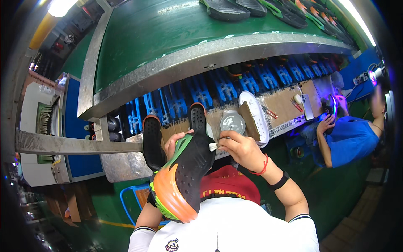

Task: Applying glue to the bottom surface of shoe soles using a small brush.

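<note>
A black clog (191,168) with orange and green trim is held up in front of my chest, its holed surface turned toward me. My left hand (173,145) grips its far left edge, the fingers partly hidden behind it. In my right hand (241,147) a small white wad (213,146) is pinched between fingers and thumb, at the clog's right edge; whether it touches is hard to tell. Beyond the clog lie two black sole-shaped pieces with orange rims, a left one (153,143) and a right one (197,119). Past my right hand is a round grey dish (232,123).
A white oval tray (263,126) with cardboard (249,122) stands right of the dish. Blue racks (224,88) line the bench's back. Above runs a metal-edged green conveyor (155,31) carrying clogs (226,9). A co-worker in blue (352,138) sits at right.
</note>
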Demonstrator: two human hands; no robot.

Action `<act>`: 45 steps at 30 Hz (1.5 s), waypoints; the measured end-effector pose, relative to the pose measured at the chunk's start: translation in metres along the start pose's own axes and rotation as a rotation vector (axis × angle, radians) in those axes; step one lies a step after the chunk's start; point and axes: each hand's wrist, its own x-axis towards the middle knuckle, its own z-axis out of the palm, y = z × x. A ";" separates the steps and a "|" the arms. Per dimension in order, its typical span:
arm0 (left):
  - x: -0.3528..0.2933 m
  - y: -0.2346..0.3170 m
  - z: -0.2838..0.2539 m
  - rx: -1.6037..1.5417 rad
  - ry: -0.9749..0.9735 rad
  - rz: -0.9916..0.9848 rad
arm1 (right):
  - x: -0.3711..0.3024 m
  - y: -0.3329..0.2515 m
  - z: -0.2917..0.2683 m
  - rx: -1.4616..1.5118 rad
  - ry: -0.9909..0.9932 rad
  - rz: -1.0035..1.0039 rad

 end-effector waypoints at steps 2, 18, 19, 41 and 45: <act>0.001 -0.007 -0.001 -0.087 0.027 0.083 | 0.000 0.001 -0.001 0.045 -0.009 0.016; -0.007 -0.025 -0.006 -0.215 0.164 0.057 | 0.005 -0.008 -0.012 0.390 -0.133 0.122; -0.007 -0.026 -0.007 -0.339 0.203 0.024 | 0.005 -0.009 -0.013 0.405 -0.136 0.126; -0.002 0.016 0.002 -0.257 0.192 -0.290 | 0.008 -0.006 -0.016 -0.059 0.000 -0.006; 0.006 0.027 -0.003 -0.303 0.122 -0.285 | 0.010 -0.002 -0.016 -0.106 0.037 -0.063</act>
